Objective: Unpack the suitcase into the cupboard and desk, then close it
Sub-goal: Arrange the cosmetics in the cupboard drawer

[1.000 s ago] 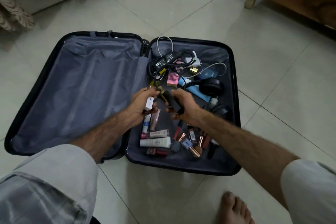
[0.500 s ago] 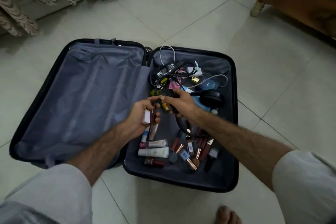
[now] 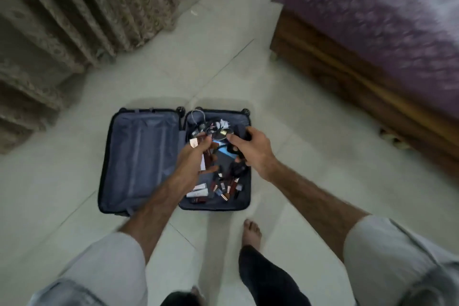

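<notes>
The dark suitcase [image 3: 141, 156] lies open flat on the floor, small toiletries [image 3: 216, 189] in its right half.

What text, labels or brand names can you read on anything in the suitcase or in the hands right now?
None can be read.
White tubes at the near end of the suitcase: print too small and blurred.
White box in the left hand: no legible marking.
Dark item in the right hand: no legible marking.
Small bottles: labels blurred.
</notes>
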